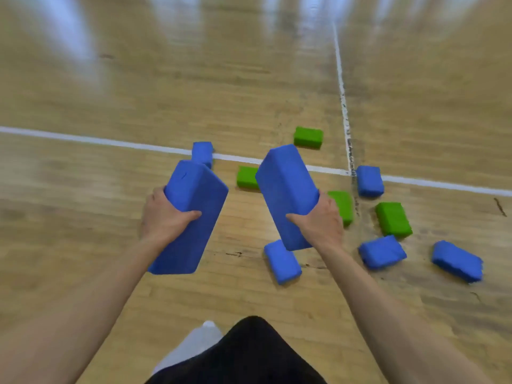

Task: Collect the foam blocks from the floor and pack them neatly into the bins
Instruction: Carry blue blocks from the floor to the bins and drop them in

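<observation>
My left hand (163, 217) grips a long blue foam block (191, 214) around its middle, held above the floor. My right hand (321, 220) grips a second long blue foam block (285, 189), tilted up and to the left. More foam blocks lie scattered on the wooden floor to the right: several blue ones, such as a blue block (282, 261) just below my right hand, one (382, 252) further right and one (370, 180) on the white line, and several green ones, such as a green block (308, 137) and another (393, 218). No bin is in view.
White court lines (83, 138) cross the glossy wooden gym floor (194, 79). A small blue block (202, 152) sits on the line behind my left block. My dark-clothed leg (249, 353) and a light shoe (194, 345) show at the bottom.
</observation>
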Demonstrator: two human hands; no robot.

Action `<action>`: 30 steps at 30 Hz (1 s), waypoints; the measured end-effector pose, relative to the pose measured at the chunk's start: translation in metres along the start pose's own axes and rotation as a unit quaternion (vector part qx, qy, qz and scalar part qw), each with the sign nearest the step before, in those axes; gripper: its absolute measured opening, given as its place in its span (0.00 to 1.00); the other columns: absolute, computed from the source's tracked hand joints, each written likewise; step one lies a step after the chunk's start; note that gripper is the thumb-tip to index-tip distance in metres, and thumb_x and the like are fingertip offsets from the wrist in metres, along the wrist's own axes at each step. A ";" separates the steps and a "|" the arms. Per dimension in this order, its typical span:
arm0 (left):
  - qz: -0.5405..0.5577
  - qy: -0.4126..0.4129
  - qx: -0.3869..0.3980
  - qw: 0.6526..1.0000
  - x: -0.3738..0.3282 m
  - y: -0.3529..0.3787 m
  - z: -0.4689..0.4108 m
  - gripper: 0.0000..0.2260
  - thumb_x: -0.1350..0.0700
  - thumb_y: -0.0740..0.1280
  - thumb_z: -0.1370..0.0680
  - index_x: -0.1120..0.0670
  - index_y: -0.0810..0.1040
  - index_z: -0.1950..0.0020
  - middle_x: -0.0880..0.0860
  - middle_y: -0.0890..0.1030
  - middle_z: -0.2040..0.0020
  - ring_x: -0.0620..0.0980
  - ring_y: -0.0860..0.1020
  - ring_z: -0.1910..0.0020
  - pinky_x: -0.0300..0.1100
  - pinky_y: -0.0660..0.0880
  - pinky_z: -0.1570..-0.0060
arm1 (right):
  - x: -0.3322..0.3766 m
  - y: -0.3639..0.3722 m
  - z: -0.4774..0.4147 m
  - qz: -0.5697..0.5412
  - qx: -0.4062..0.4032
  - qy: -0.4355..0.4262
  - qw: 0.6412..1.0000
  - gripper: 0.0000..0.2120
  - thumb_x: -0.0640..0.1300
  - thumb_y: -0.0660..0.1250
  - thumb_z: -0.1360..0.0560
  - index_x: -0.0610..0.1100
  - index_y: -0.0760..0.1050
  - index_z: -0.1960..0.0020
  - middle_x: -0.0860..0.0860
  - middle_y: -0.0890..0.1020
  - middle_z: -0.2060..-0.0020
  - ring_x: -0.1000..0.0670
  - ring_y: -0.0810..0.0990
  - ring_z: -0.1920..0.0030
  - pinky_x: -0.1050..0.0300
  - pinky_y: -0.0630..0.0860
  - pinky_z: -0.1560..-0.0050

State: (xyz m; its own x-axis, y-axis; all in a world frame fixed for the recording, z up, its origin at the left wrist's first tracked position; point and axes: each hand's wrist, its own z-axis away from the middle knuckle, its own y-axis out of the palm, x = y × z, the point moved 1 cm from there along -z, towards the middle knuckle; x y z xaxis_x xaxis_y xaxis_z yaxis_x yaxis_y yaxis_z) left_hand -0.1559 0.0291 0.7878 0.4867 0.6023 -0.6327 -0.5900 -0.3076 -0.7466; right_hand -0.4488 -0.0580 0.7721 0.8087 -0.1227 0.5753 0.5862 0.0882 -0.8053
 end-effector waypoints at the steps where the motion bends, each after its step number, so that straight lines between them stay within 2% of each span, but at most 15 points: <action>1: 0.020 -0.022 -0.022 0.999 0.019 -0.018 0.002 0.40 0.44 0.78 0.41 0.53 0.67 0.34 0.52 0.74 0.40 0.55 0.75 0.42 0.57 0.75 0.44 | 0.025 0.010 -0.001 0.009 0.017 -0.031 0.999 0.43 0.56 0.76 0.36 0.43 0.62 0.28 0.46 0.73 0.37 0.43 0.71 0.36 0.47 0.70 0.38; 6: 0.107 -0.149 -0.131 0.974 0.141 -0.117 0.030 0.39 0.45 0.79 0.40 0.54 0.68 0.35 0.51 0.76 0.42 0.54 0.77 0.46 0.53 0.76 0.48 | 0.159 0.091 0.035 0.048 0.112 -0.196 0.973 0.42 0.57 0.75 0.36 0.45 0.62 0.28 0.48 0.72 0.37 0.44 0.71 0.36 0.48 0.71 0.39; 8: 0.152 -0.217 -0.191 0.945 0.201 -0.156 0.050 0.39 0.46 0.80 0.40 0.55 0.67 0.35 0.51 0.76 0.43 0.54 0.77 0.48 0.51 0.75 0.50 | 0.209 0.136 0.070 0.066 0.159 -0.260 0.950 0.41 0.57 0.74 0.36 0.45 0.62 0.29 0.49 0.72 0.38 0.45 0.72 0.38 0.50 0.70 0.42; 11: 0.207 -0.298 -0.261 0.895 0.289 -0.203 0.085 0.39 0.46 0.80 0.38 0.57 0.64 0.36 0.53 0.74 0.41 0.56 0.77 0.46 0.53 0.75 0.49 | 0.272 0.207 0.139 0.087 0.223 -0.330 0.913 0.41 0.58 0.73 0.36 0.47 0.61 0.29 0.50 0.72 0.39 0.45 0.73 0.39 0.49 0.72 0.43; 16: 0.192 -0.388 -0.329 0.840 0.428 -0.285 0.142 0.40 0.45 0.79 0.38 0.58 0.64 0.35 0.54 0.74 0.40 0.57 0.76 0.44 0.54 0.75 0.47 | 0.377 0.330 0.283 0.132 0.296 -0.425 0.845 0.41 0.59 0.71 0.37 0.49 0.61 0.29 0.50 0.72 0.38 0.46 0.73 0.39 0.48 0.72 0.40; 20: 0.196 -0.449 -0.375 0.787 0.507 -0.340 0.190 0.40 0.42 0.78 0.40 0.58 0.66 0.36 0.54 0.74 0.41 0.57 0.77 0.45 0.54 0.76 0.49 | 0.443 0.388 0.385 0.113 0.356 -0.496 0.784 0.39 0.57 0.71 0.37 0.49 0.61 0.30 0.52 0.72 0.40 0.47 0.73 0.41 0.48 0.73 0.42; 23: 0.214 -0.479 -0.428 0.736 0.548 -0.363 0.220 0.40 0.40 0.77 0.41 0.57 0.67 0.38 0.53 0.74 0.43 0.57 0.77 0.46 0.53 0.76 0.51 | 0.482 0.419 0.446 0.097 0.396 -0.542 0.735 0.40 0.55 0.72 0.36 0.48 0.61 0.29 0.52 0.71 0.40 0.47 0.73 0.41 0.48 0.73 0.41; 26: 0.232 -0.508 -0.463 0.689 0.573 -0.369 0.247 0.35 0.45 0.78 0.35 0.56 0.67 0.35 0.51 0.74 0.44 0.55 0.75 0.47 0.47 0.71 0.53 | 0.510 0.452 0.492 0.093 0.431 -0.577 0.687 0.42 0.55 0.73 0.36 0.47 0.60 0.27 0.51 0.71 0.38 0.47 0.72 0.39 0.48 0.72 0.40; 28: 0.248 -0.543 -0.496 0.631 0.588 -0.369 0.270 0.34 0.46 0.77 0.33 0.56 0.66 0.33 0.52 0.75 0.41 0.57 0.75 0.44 0.45 0.67 0.52 | 0.524 0.479 0.529 0.104 0.469 -0.597 0.643 0.43 0.56 0.73 0.37 0.48 0.59 0.27 0.51 0.71 0.38 0.47 0.72 0.39 0.49 0.73 0.43; 30: 0.262 -0.586 -0.520 0.563 0.600 -0.365 0.292 0.36 0.45 0.76 0.32 0.57 0.65 0.32 0.55 0.75 0.36 0.59 0.74 0.38 0.46 0.68 0.49 | 0.532 0.504 0.560 0.123 0.500 -0.611 0.602 0.43 0.56 0.74 0.37 0.48 0.60 0.27 0.52 0.71 0.38 0.47 0.72 0.39 0.50 0.74 0.45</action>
State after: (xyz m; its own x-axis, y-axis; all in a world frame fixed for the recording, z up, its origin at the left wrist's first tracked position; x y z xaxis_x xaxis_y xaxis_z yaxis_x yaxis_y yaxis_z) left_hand 0.1637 0.7180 0.7408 -0.6979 0.1134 -0.7072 0.5390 -0.5670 -0.6229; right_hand 0.3035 0.4749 0.7525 -0.0497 0.7797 0.6242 -0.3157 0.5807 -0.7504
